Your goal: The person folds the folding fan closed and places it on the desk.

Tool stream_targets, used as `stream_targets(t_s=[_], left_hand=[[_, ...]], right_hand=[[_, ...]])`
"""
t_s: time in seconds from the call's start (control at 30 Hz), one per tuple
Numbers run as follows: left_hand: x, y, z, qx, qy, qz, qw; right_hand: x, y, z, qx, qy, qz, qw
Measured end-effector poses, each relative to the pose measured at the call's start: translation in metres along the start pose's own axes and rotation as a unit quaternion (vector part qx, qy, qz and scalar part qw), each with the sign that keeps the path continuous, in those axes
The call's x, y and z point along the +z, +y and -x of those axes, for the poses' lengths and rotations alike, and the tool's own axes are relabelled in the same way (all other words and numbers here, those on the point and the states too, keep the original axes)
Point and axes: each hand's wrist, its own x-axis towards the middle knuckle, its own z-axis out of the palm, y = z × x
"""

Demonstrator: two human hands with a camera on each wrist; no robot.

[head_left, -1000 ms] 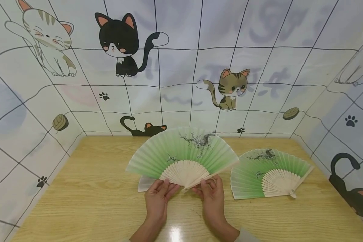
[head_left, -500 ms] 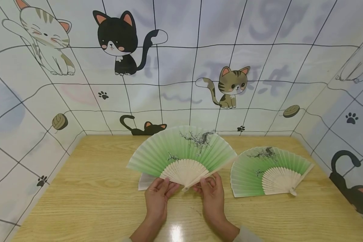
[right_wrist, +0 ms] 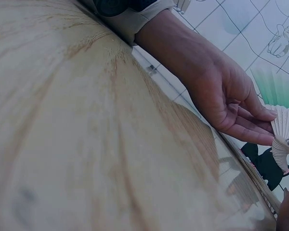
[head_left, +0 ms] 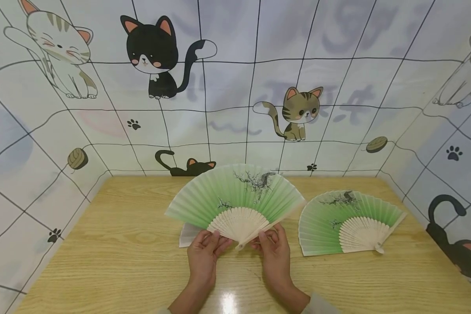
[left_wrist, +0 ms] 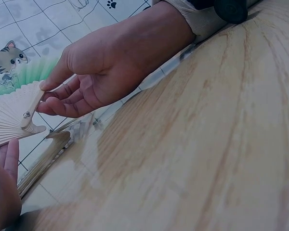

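- The left hand (head_left: 202, 257) and right hand (head_left: 275, 257) each pinch one side of the spread green fan (head_left: 239, 192), raised above the table (head_left: 114, 266), midway between its left and right edges.
- A light, even pinch near the pivot (head_left: 240, 247) should spare the thin ribs.
- A second fan (head_left: 361, 235) lies open towards the table's right edge; best leave it untouched by the raised tip.

Pale beige sleeves (left_wrist: 196, 21), rounded black pieces (left_wrist: 231, 10) beside them
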Motion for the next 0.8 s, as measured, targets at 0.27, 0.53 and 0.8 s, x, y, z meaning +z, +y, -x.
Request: stream_targets(t_s=[0.27, 0.53, 0.8], left_hand=[[0.0001, 0.0021, -0.0003, -0.006, 0.008, -0.004, 0.9999], [-0.0003, 0.0012, -0.0003, -0.010, 0.011, -0.004, 0.9999], [-0.0010, 0.0009, -0.0009, -0.006, 0.003, -0.007, 1.0000]], right_hand=[[0.0006, 0.0002, -0.0005, 0.002, -0.003, 0.004, 1.0000], [0.0006, -0.0007, 0.0002, 0.012, -0.002, 0.014, 0.9998], [0.0013, -0.0026, 0.0009, -0.004, -0.012, 0.021, 0.9997]])
